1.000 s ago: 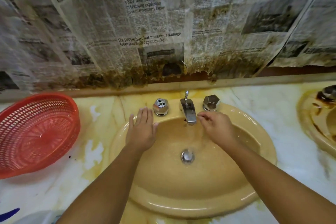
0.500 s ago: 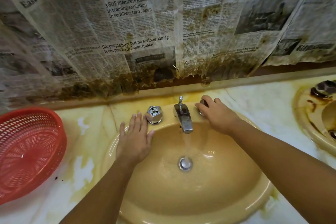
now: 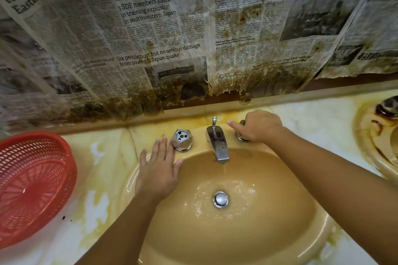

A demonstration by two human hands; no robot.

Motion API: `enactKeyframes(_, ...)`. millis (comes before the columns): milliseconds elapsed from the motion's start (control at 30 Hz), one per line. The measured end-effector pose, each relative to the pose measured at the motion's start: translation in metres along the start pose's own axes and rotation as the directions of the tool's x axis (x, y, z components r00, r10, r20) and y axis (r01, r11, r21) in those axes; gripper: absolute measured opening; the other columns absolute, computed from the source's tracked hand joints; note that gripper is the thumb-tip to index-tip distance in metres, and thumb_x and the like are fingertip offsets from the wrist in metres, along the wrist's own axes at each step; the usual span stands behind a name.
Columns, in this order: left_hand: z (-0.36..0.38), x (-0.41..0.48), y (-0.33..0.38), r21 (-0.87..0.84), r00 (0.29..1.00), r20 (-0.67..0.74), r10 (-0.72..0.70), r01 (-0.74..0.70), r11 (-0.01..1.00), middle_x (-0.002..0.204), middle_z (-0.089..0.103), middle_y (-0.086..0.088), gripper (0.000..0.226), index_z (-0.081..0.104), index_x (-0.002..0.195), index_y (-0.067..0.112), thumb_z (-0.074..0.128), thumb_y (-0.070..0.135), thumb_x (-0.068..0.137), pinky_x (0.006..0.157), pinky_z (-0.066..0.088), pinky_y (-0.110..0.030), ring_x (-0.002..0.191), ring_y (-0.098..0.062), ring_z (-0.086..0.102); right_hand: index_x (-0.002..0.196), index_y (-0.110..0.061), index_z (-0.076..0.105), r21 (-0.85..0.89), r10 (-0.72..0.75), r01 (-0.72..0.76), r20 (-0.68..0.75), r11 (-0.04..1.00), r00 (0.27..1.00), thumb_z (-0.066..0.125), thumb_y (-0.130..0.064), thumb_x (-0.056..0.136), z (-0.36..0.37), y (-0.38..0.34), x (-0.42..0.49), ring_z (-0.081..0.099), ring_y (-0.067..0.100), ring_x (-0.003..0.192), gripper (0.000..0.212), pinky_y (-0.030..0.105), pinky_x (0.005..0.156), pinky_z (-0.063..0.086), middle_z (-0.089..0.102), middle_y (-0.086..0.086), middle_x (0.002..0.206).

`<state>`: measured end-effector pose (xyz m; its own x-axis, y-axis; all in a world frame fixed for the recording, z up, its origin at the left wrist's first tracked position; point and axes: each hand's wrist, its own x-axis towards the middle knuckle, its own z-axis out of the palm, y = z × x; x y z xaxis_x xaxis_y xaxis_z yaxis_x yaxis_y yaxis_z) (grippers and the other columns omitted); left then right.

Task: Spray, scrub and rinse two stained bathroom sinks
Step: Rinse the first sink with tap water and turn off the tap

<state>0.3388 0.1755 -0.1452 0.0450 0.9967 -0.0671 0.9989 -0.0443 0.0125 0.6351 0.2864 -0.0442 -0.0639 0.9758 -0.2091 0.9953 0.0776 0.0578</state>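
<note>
My right grip (image 3: 258, 126) is curled over the right knob (image 3: 242, 138) at the far rim of the sink (image 3: 280, 217), fingers clamped round it, with the forefinger sticking out toward the spout (image 3: 217, 144). My left grip (image 3: 159, 170) lies flat on the sink's far-left rim, fingers straight and slightly apart, their tips just beside the left knob (image 3: 182, 139). A thin stream of water (image 3: 225, 169) falls from the spout and ripples around the drain plug (image 3: 220, 199). The second sink (image 3: 374, 146), streaked brown, shows at the right edge. A red basket (image 3: 32, 185) sits on the yellow-stained surface (image 3: 103, 148) to the left. Stained newspaper (image 3: 150, 28) covers the far wall.
</note>
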Motion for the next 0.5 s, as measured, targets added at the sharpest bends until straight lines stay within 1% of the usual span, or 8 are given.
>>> enactKeyframes(33, 0.000, 0.000, 0.000, 0.010, 1.000, -0.001, 0.002, -0.002, 1.000, 0.172, -0.010, 0.001, 0.072, -0.003, 0.164, 0.023, -0.007, 0.058, 0.101, 0.127, 0.000, -0.054, 0.158, -0.017, -0.012, 0.110, -0.017, 0.063, -0.042, -0.099, 0.097, -0.050, 0.994, 0.994, 0.031, -0.081, 0.094, 0.002, 0.003, -0.001, 0.063, 0.027, 0.094, 0.074, 0.035, 0.071, 0.049, 0.065, 0.006, 0.104)
enactKeyframes(67, 0.001, 0.000, 0.000, 0.016, 1.000, -0.003, 0.003, -0.003, 1.000, 0.172, -0.011, 0.000, 0.072, -0.003, 0.164, 0.023, -0.007, 0.058, 0.101, 0.127, 0.000, -0.054, 0.158, -0.017, -0.013, 0.126, -0.021, 0.057, -0.068, -0.201, 0.196, -0.076, 0.978, 0.977, 0.037, -0.077, 0.094, 0.006, 0.007, -0.004, 0.064, 0.028, 0.099, 0.067, 0.036, 0.072, 0.051, 0.063, 0.006, 0.113)
enactKeyframes(100, 0.002, 0.000, 0.000, 0.018, 1.000, -0.005, 0.003, -0.003, 1.000, 0.172, -0.011, 0.000, 0.072, -0.003, 0.164, 0.023, -0.007, 0.058, 0.101, 0.127, 0.000, -0.054, 0.158, -0.018, -0.013, 0.134, -0.026, 0.051, -0.074, -0.288, 0.283, -0.067, 0.956, 0.955, 0.042, -0.073, 0.095, 0.013, 0.011, -0.005, 0.063, 0.029, 0.104, 0.061, 0.037, 0.075, 0.053, 0.060, 0.006, 0.119)
enactKeyframes(167, 0.002, 0.000, 0.000, 0.015, 1.000, -0.008, 0.003, -0.003, 1.000, 0.172, -0.009, 0.000, 0.073, -0.001, 0.164, 0.023, -0.007, 0.059, 0.102, 0.126, 0.001, -0.054, 0.158, -0.018, -0.011, 0.130, -0.028, 0.051, -0.050, -0.369, 0.367, -0.033, 0.929, 0.929, 0.049, -0.066, 0.096, 0.026, 0.017, -0.005, 0.059, 0.029, 0.106, 0.050, 0.039, 0.079, 0.054, 0.054, 0.005, 0.120)
enactKeyframes(267, 0.003, 0.001, 0.000, 0.016, 1.000, -0.009, 0.003, -0.002, 1.000, 0.172, -0.008, 0.000, 0.072, 0.002, 0.165, 0.023, -0.005, 0.059, 0.102, 0.126, 0.003, -0.055, 0.159, -0.018, -0.009, 0.114, -0.023, 0.053, 0.001, -0.352, 0.354, -0.095, 0.935, 0.931, 0.053, -0.058, 0.098, 0.036, 0.018, -0.002, 0.058, 0.030, 0.097, 0.038, 0.038, 0.073, 0.052, 0.051, 0.005, 0.110)
enactKeyframes(333, 0.002, 0.002, 0.000, 0.021, 1.000, -0.006, 0.000, 0.000, 1.000, 0.172, -0.007, -0.001, 0.072, 0.002, 0.165, 0.023, -0.005, 0.059, 0.102, 0.126, 0.003, -0.055, 0.159, -0.018, -0.009, 0.111, -0.022, 0.053, 0.019, -0.305, 0.311, -0.150, 0.950, 0.940, 0.052, -0.054, 0.098, 0.039, 0.013, -0.002, 0.062, 0.032, 0.089, 0.035, 0.034, 0.066, 0.048, 0.052, 0.005, 0.106)
enactKeyframes(400, 0.003, 0.002, 0.001, 0.029, 1.000, -0.007, -0.002, 0.002, 1.000, 0.173, -0.007, -0.001, 0.072, 0.002, 0.165, 0.023, -0.005, 0.059, 0.102, 0.126, 0.004, -0.055, 0.159, -0.019, -0.008, 0.110, -0.021, 0.053, 0.053, -0.221, 0.234, -0.187, 0.971, 0.957, 0.050, -0.052, 0.100, 0.042, 0.006, -0.004, 0.063, 0.033, 0.084, 0.033, 0.033, 0.062, 0.043, 0.053, 0.006, 0.104)
enactKeyframes(500, 0.003, 0.001, 0.002, 0.023, 1.000, -0.013, -0.008, 0.008, 1.000, 0.173, -0.005, -0.001, 0.073, 0.005, 0.165, 0.022, -0.004, 0.059, 0.103, 0.126, 0.005, -0.056, 0.159, -0.019, -0.006, 0.108, -0.020, 0.053, 0.112, -0.077, 0.105, -0.230, 0.988, 0.970, 0.047, -0.048, 0.102, 0.046, -0.005, -0.007, 0.060, 0.034, 0.077, 0.030, 0.033, 0.061, 0.042, 0.055, 0.008, 0.102)
